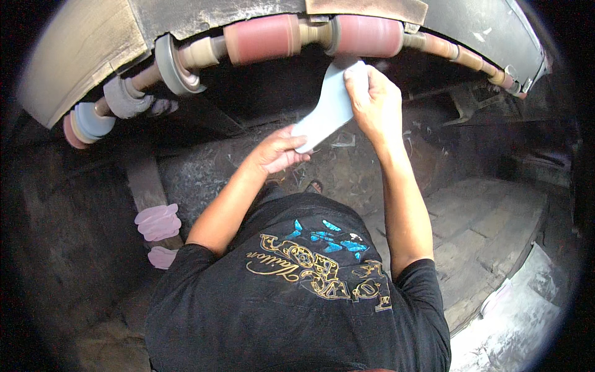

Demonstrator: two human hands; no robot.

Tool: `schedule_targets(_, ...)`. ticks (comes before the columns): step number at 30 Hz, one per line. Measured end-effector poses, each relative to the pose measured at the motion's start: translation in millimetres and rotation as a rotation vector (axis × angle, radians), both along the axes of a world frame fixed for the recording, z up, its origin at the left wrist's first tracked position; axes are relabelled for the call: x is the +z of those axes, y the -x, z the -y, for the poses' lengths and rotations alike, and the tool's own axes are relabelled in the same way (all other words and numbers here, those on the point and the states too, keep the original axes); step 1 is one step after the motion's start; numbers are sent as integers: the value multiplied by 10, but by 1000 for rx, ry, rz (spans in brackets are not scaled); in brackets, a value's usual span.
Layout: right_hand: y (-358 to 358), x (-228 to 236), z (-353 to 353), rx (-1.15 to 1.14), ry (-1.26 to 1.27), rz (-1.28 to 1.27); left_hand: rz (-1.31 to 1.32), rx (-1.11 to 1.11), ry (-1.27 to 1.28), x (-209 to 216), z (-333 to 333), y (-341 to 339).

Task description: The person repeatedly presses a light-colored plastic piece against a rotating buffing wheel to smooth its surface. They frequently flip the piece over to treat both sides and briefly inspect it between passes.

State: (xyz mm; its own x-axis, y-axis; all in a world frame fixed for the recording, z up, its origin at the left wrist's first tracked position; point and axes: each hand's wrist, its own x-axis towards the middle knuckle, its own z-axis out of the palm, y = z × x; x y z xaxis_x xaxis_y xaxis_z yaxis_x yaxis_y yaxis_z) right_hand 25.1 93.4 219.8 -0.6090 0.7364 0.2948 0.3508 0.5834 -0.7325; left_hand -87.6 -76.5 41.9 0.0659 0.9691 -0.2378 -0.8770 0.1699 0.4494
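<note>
A pale blue shoe sole [331,105] slants between my two hands. My left hand [280,150] is closed on its near, narrower end, thumb on top and fingers beneath. Near the far, wider end my right hand [376,102] grips the edge, thumb pressed on the upper face. The sole's far end is right at the lower side of a red sanding drum [367,35]; the exact contact cannot be made out. The drum's surface looks smeared, as if turning.
Left of that drum sits a second red drum [262,38] on the same shaft, with several grey wheels [178,64] farther left. A metal hood [217,12] curves above the shaft. Stacked pink soles [158,222] lie at the left; a whitish sheet [514,316] lies lower right.
</note>
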Motion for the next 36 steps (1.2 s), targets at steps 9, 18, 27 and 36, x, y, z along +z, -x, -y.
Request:
schedule_targets(9,-161,140,182,4,71,-55,105,368,-7,-87,-628,733)
schedule_targets(18,-413,289,291,-29,47,-166,195,517,-60,484,-1266,816)
schedule_targets(27,-1035,605,438,-48,-198,-96,173,160,-404,765,-1444,411)
schedule_targets(36,-1421,-138,902,19,310,292,-109,78,-363,1186,-1124,-158)
